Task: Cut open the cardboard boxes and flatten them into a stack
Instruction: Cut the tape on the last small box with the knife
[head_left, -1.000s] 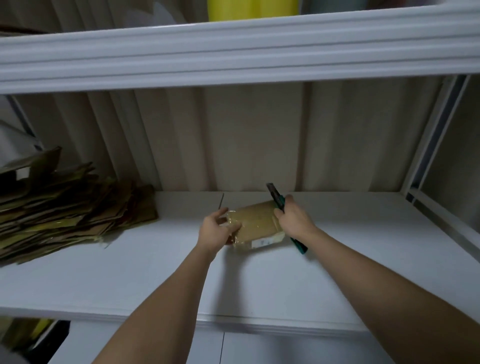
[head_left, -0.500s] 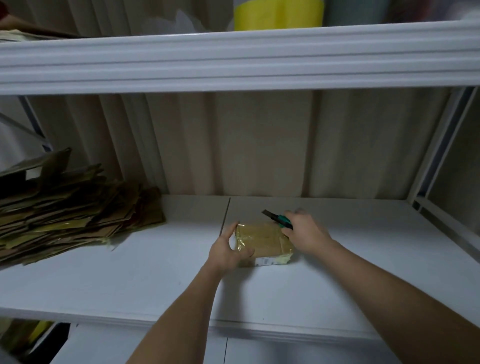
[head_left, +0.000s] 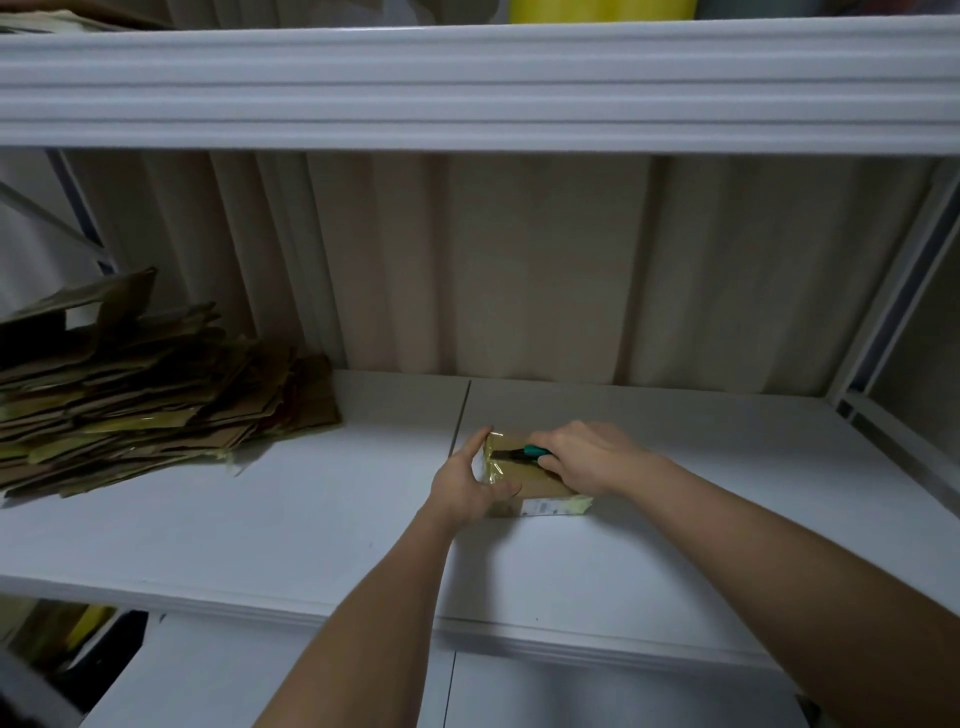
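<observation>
A small taped cardboard box (head_left: 540, 480) with a white label lies flat on the white shelf (head_left: 311, 530), near the middle. My left hand (head_left: 467, 480) grips the box's left end, thumb on top. My right hand (head_left: 587, 457) holds a teal-handled utility knife (head_left: 522, 453), whose dark blade end lies across the top of the box near its left edge. A messy stack of flattened cardboard (head_left: 140, 395) sits at the far left of the shelf.
The upper shelf's thick white edge (head_left: 467, 88) hangs overhead. A beige curtain (head_left: 519, 270) closes the back. A white frame post (head_left: 893, 291) stands at the right. The shelf's front edge (head_left: 260, 605) runs below my forearms.
The box went from tilted up in both hands to lying flat on the shelf. The knife swung down from upright and its blade now lies across the box top.
</observation>
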